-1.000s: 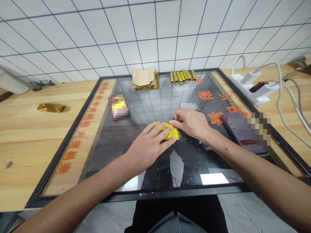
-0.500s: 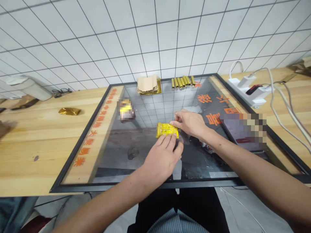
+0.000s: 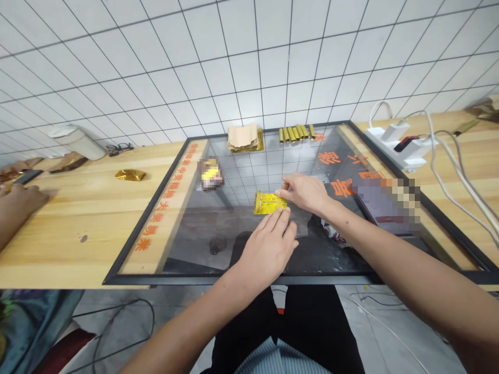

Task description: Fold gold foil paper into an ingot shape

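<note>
Your flat left hand point(image 3: 270, 242) and curled right hand point(image 3: 306, 190), pinch unclear, touched edges of foil point(image 3: 265, 203), seemingly light, creasable, best held there.

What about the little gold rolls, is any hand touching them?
No, the gold rolls lie near the wall, clear of the left hand, right hand and the other person's hand.

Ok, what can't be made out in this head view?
All in the head view:
- Lower right corner of the gold wrapper: covered by the left hand's fingers.
- Right hand's grip: the hand itself hides whether it pinches the wrapper.
- Phone screen: blurred, partly pixelated.
- Small pack on the glass: pixelated.
- Co-worker's hand: cut off by the left edge.
</note>
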Motion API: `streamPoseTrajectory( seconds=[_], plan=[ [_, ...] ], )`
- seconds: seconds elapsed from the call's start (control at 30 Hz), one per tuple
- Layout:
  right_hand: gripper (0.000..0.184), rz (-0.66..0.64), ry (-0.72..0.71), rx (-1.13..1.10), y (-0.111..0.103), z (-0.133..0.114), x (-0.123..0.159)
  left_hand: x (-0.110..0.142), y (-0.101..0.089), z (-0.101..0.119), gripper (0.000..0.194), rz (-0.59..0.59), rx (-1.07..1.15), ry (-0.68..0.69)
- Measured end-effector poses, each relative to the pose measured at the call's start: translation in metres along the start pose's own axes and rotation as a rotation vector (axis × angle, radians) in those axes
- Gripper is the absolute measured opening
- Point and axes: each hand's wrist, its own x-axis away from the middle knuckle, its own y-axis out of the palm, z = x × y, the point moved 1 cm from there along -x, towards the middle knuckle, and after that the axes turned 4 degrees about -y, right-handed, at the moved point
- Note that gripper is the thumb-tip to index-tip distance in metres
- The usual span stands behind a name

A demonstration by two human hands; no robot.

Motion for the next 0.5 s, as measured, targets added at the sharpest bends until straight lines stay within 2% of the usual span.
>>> streamPoseTrajectory(
  seconds=[0.2,0.5],
  plan=[
    [0.027,-0.016,0.017,0.010,0.0003,0.0006,-0.0009,-0.0021,0.0051,0.0054,0.045,-0.062,0.019,-0.016],
    [0.028,-0.009,0.013,0.011,0.0017,0.0015,-0.0006,0.0004,0.0070,0.0045,0.038,0.001,0.097,-0.035]
  ],
)
